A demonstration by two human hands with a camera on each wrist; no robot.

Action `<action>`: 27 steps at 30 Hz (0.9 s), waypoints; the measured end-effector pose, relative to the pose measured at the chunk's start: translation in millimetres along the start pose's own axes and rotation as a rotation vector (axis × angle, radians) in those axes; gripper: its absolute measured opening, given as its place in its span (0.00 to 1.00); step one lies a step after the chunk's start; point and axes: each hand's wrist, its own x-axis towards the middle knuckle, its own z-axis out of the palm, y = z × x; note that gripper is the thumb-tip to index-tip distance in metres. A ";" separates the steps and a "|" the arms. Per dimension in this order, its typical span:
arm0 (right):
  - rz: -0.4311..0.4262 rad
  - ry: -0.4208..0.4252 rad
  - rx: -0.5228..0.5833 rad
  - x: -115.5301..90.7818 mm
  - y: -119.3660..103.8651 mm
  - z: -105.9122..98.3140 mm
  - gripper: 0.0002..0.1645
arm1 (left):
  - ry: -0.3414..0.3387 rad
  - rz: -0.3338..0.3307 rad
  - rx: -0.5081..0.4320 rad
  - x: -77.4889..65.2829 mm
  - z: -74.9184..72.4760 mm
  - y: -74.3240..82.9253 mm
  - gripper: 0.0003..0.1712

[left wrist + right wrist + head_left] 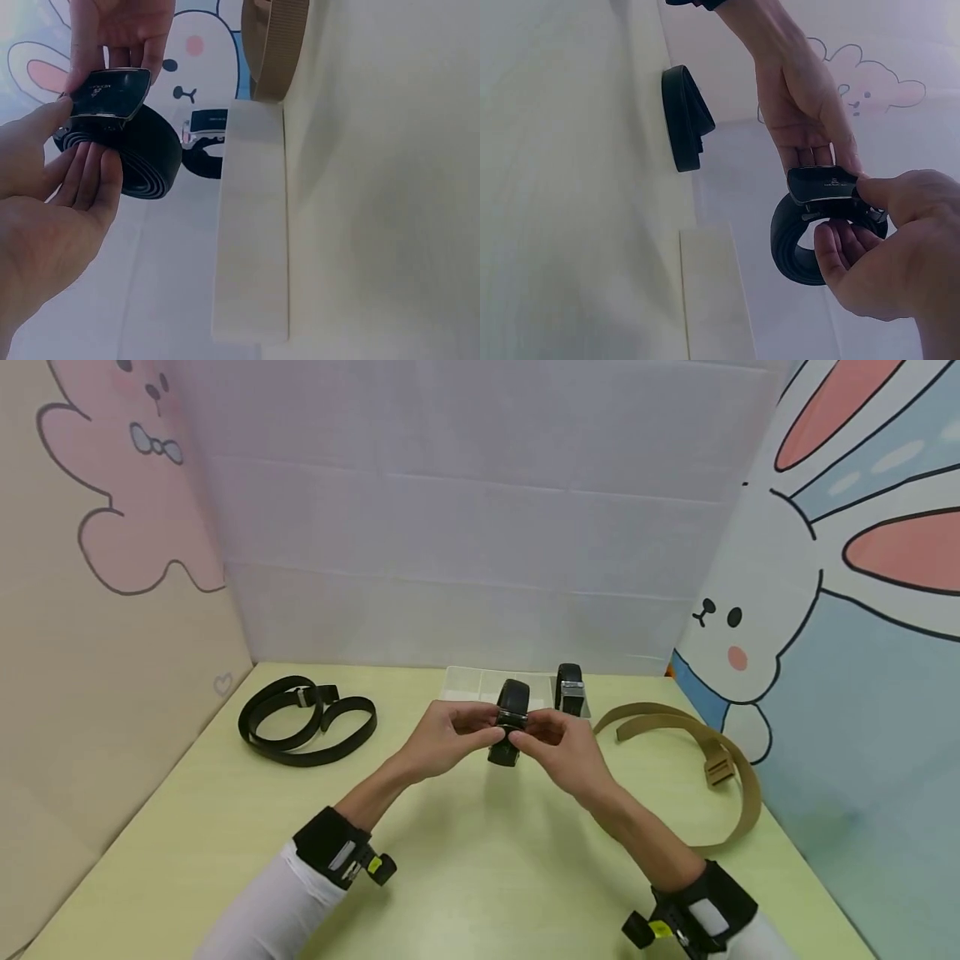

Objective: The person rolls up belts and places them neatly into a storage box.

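Observation:
A rolled black belt point(514, 696) with a shiny plate buckle point(111, 94) is held up above the table between both hands. My left hand point(441, 745) grips its left side, thumb at the buckle and fingertips reaching into the coil in the left wrist view. From the other side my right hand point(576, 762) pinches the buckle's edge, its fingers curled inside the roll in the right wrist view. Behind the hands, a second rolled black belt point(570, 681) with a silver-edged buckle sits at the right end of a white compartment tray point(467, 680).
On the left of the table lies a loosely looped black belt point(300, 758). A tan webbing belt point(746, 785) with a tan buckle curves along the right side. White cloth point(465, 527) hangs behind the table point(465, 893), with rabbit-printed panels at the sides.

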 end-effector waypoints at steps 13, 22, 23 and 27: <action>-0.011 0.009 -0.064 27.9 -7.4 -32.5 0.22 | -0.042 0.065 0.044 40.9 6.0 3.8 0.24; -0.059 0.050 -0.130 63.2 -12.0 -55.7 0.29 | 0.073 0.079 0.135 83.8 16.9 14.2 0.24; -0.070 0.064 -0.148 67.2 -11.8 -56.0 0.29 | 0.085 0.081 0.151 88.0 17.9 15.0 0.25; -0.110 0.105 -0.251 80.3 -10.7 -51.4 0.26 | 0.137 0.059 0.201 99.9 19.9 13.6 0.26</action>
